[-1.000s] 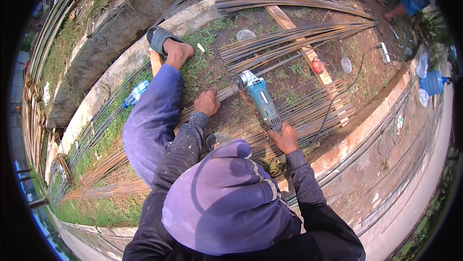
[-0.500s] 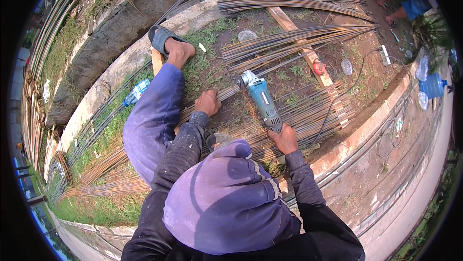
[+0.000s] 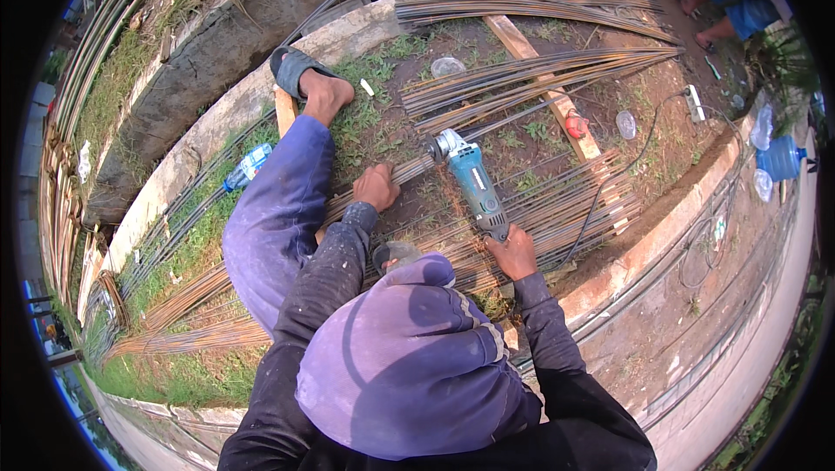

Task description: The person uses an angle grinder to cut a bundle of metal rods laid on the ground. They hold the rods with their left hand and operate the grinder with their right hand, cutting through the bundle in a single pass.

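My right hand (image 3: 513,253) is wrapped round the rear handle of a blue-green angle grinder (image 3: 476,181). The grinder's silver head and disc meet the ends of a bundle of thin steel bars (image 3: 410,168). Orange sparks or dust streak down from the disc toward me. Closed over the same bundle, to the left of the disc, is my left hand (image 3: 375,187). A black cord runs from near the grinder's handle toward the right. Whether the disc is still cutting into the bars is too small to tell.
More rods (image 3: 539,75) lie across a timber (image 3: 522,40) ahead. A red round object (image 3: 576,124) rests on that timber. A white power strip (image 3: 693,102) and a blue water jug (image 3: 780,156) are at right. A plastic bottle (image 3: 248,167) lies left. Another person's legs (image 3: 735,1) show far right.
Almost nothing differs. Both hands and the grinder keep their places at the bars, with only a slight shift of the whole view.
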Motion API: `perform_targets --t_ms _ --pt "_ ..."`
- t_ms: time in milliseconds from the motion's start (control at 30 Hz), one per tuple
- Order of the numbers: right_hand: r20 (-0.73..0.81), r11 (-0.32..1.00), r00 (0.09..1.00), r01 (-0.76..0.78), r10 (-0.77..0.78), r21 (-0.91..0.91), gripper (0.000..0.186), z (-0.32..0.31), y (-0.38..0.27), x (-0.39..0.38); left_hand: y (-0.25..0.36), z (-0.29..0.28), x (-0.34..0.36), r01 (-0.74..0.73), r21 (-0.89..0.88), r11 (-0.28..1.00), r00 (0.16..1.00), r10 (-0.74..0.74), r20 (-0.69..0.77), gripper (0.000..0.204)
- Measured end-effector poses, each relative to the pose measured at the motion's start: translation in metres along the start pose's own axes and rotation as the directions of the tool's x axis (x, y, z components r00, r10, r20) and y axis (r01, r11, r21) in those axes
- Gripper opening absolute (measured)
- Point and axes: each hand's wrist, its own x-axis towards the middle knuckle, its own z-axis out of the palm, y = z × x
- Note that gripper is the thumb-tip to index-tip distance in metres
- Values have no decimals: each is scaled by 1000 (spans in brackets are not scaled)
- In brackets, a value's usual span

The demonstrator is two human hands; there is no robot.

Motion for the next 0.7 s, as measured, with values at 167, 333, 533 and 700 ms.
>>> perform_targets --t_ms 167,333,533,700 --pt "-15 999 1000 -22 22 -42 42 5 5 2 5 -1 -2 9 -19 1000 1000 -9 -2 55" --pt "-7 999 999 -44 43 -29 42 4 0 4 1 1 -2 -11 -14 1000 1000 11 -15 56" --pt "-11 998 999 -42 41 -45 46 0 -5 3 1 3 -2 -14 -9 1000 1000 14 -18 57" --pt "-3 999 1000 -31 31 -7 45 0 0 0 4 0 -2 3 -8 1000 1000 -3 -7 56"
